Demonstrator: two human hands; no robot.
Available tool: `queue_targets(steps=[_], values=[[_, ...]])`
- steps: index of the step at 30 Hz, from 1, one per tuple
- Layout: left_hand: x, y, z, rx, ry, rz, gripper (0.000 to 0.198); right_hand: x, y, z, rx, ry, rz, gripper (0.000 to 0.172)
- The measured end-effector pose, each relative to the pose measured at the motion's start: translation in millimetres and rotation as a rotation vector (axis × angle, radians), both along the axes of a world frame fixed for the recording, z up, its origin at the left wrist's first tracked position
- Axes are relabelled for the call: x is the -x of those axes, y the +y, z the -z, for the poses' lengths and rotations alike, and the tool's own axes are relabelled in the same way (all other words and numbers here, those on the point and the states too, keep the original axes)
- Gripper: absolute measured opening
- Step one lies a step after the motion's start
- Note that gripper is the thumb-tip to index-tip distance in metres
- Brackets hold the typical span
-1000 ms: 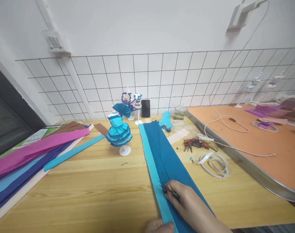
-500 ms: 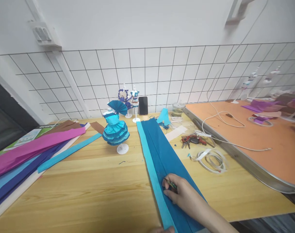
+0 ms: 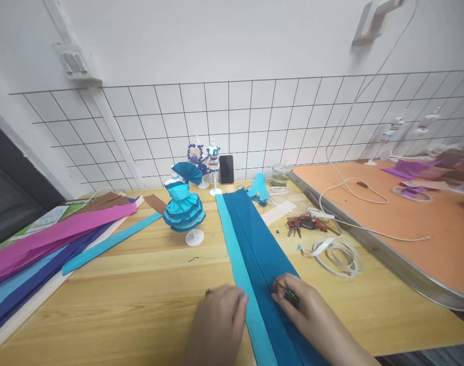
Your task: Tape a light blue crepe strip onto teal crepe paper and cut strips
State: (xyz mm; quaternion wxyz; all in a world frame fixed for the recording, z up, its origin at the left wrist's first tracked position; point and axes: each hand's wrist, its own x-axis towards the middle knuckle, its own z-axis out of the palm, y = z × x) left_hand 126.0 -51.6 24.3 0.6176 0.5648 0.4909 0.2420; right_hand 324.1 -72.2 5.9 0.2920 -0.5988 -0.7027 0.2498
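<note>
My right hand [image 3: 298, 300] is closed around a small pointed metal tool [image 3: 290, 293], mostly hidden by the fingers. Its thin tip lies over the long dark blue crepe paper strip [image 3: 264, 254], close to a dark line running along it. Beside that strip, on its left, runs a light blue paper strip [image 3: 235, 254]. My left hand [image 3: 219, 320] is curled at the light blue strip's left edge, thumb against the fingers; what it pinches, if anything, is hidden. Farther back stands a small dress form in a ruffled blue paper dress [image 3: 184, 203] with a pleated fan.
Folded coloured papers [image 3: 64, 234] lie at the left. Two more small dress forms and a phone [image 3: 226, 169] stand by the wall. On the right are keys [image 3: 302, 223], coiled ribbon [image 3: 337, 256], a glass jar [image 3: 281, 174] and a white cable [image 3: 384, 234] reaching an orange table [image 3: 407, 249].
My left hand has come up from the bottom edge to beside the light blue strip. My right hand, still holding the tool, has shifted slightly right. The view has tilted a little.
</note>
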Motion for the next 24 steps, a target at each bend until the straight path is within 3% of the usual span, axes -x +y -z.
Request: queue_targets(steps=[2,3,5,10,18,24], values=[[-9.7,25.0,8.9,-0.572,0.378,0.041,0.03,-15.7,-6.1,10.8,-0.002,-0.074,0.079,0.016],[-15.3,36.5,15.5,-0.741,0.515,0.076,0.034,-24.3,-8.7,16.2,0.0,-0.127,0.143,0.017],[-25.6,54.8,29.9,-0.885,0.721,0.111,0.04,-39.4,-12.6,25.0,0.015,-0.223,0.261,0.019],[-35.2,70.0,49.9,-1.011,0.864,0.18,0.052,-50.1,-9.9,28.8,0.122,-0.238,0.286,0.016],[-40.1,76.7,50.8,-0.993,0.923,0.214,0.063,-58.9,7.5,23.5,0.16,-0.202,0.32,0.011],[-35.5,69.5,38.5,-0.981,0.856,0.205,0.081,-65.4,-6.3,18.8,0.161,-0.2,0.344,0.02]])
